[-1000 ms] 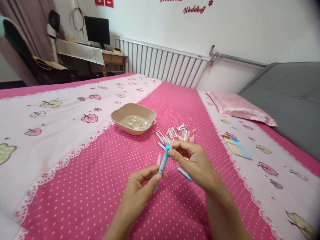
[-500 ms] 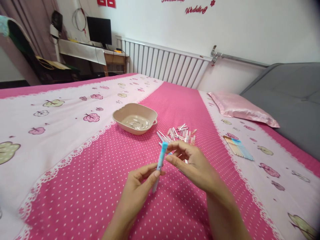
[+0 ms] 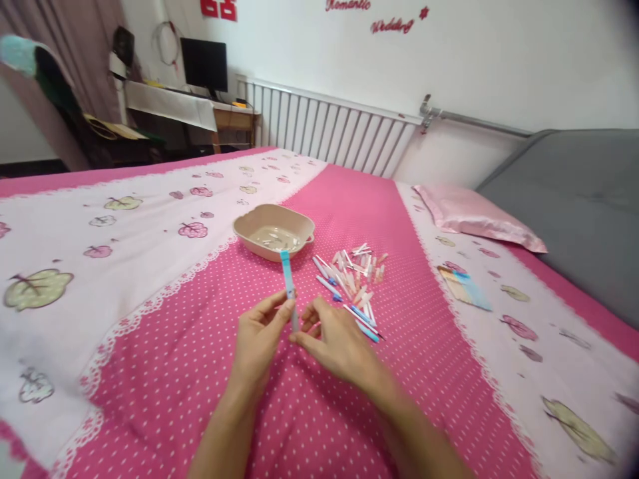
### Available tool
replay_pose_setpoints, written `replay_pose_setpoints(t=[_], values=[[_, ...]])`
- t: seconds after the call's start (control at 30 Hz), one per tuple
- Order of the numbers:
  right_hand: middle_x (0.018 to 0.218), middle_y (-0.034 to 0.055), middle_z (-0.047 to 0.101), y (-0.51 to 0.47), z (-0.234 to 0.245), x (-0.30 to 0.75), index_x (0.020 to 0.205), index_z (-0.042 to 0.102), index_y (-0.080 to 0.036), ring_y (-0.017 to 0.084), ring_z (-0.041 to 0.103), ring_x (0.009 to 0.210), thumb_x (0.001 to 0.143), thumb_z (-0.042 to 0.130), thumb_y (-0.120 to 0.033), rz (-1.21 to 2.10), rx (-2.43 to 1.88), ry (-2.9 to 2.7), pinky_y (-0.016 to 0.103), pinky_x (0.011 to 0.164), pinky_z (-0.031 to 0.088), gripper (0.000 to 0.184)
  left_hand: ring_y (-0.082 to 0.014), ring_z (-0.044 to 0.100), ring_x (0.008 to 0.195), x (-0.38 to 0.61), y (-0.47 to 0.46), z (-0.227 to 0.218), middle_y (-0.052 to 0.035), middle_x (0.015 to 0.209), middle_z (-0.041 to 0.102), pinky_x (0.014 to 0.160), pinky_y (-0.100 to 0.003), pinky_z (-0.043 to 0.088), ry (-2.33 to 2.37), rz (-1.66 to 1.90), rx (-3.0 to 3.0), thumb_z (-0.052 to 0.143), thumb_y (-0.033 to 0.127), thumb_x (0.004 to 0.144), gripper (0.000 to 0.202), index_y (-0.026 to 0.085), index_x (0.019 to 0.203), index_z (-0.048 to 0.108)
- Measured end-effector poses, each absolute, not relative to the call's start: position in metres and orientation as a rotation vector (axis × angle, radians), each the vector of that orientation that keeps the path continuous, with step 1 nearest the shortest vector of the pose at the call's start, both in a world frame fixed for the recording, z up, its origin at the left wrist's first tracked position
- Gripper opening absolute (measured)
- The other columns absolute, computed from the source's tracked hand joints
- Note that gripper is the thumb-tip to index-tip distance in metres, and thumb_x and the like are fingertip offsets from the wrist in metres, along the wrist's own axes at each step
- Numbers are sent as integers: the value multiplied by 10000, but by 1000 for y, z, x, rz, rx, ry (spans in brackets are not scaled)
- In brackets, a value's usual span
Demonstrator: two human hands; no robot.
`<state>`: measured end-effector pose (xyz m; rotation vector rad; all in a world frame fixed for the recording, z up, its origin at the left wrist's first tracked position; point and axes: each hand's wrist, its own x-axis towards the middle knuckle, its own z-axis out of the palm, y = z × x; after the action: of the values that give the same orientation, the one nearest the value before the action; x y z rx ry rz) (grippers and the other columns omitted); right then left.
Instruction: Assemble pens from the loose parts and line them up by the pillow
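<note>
My left hand (image 3: 267,329) pinches a slim pen (image 3: 288,276) with a bright blue end on top and a pale lower barrel. The pen stands nearly upright above the bedspread. My right hand (image 3: 332,332) is beside the pen's lower end, with its fingers curled and its thumb apart from them; I see nothing held in it. To the right lies a loose pile of pen parts (image 3: 352,273), white, pink and clear. Several blue pens (image 3: 367,322) lie at its near edge. A beige basin (image 3: 249,246) behind the pen holds small white pieces.
A flat row of blue and tan pens (image 3: 464,287) lies on the right. Beyond it are a pink pillow (image 3: 479,216) and a grey headboard (image 3: 574,186). The pink dotted bedspread (image 3: 174,399) lies under everything. A desk with a monitor (image 3: 204,63) stands at the back left.
The pen and my left hand have moved left, and the pen now leans slightly left. My right hand has gone from beside the blue top down to the lower end.
</note>
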<state>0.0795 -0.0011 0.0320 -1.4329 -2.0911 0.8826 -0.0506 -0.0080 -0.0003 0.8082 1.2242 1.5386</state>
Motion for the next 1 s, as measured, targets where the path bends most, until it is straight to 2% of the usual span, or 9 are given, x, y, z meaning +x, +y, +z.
replay_pose_setpoints(t=[0.17,0.27,0.43,0.6,0.77,0.87,1.0], values=[[739,18,673,-12,10,82,819,591,-181,164,650,673,760,657,-233,973,-1378,-1706,261,619,480,102,-164,645,842,-41,-5,10,-50,913,736,755,-230,514,1265,1544,828,809,426,523,464,170,900,723],[727,11,672,-22,4,87,827,625,-180,161,656,680,712,690,-234,1016,-1324,-1472,254,631,502,143,-161,640,795,-33,-4,16,-39,896,734,704,-224,524,1331,1515,890,803,454,508,487,177,901,725],[690,17,670,-42,8,101,826,667,-154,160,644,640,633,752,-259,1001,-1310,-1171,246,601,505,235,-166,641,851,-10,-11,19,-23,948,720,787,-263,529,1258,1499,973,776,446,581,463,203,971,712],[664,33,689,-62,9,122,771,712,-147,166,650,612,645,722,-241,942,-1341,-1107,243,581,505,157,-162,636,743,12,-23,15,-30,866,717,720,-288,538,1247,1410,1067,764,469,592,530,180,1029,692],[703,53,715,-82,8,147,781,727,-143,182,664,637,670,699,-248,851,-1365,-1040,261,608,523,155,-218,659,837,31,-33,9,-70,887,727,788,-346,532,1174,1289,1231,721,533,621,615,161,1107,650],[732,57,723,-90,10,175,814,726,-141,177,667,647,700,680,-281,746,-1375,-1033,266,627,533,186,-243,647,957,46,-36,3,-101,1031,703,866,-396,509,1096,1150,1493,598,561,737,601,168,1191,595],[755,63,730,-91,9,233,847,719,-133,178,678,680,721,655,-322,529,-1495,-1015,270,659,544,236,-266,564,1135,76,-31,-16,-145,1274,577,983,-448,434,1073,916,1999,449,538,839,560,142,1214,575]])
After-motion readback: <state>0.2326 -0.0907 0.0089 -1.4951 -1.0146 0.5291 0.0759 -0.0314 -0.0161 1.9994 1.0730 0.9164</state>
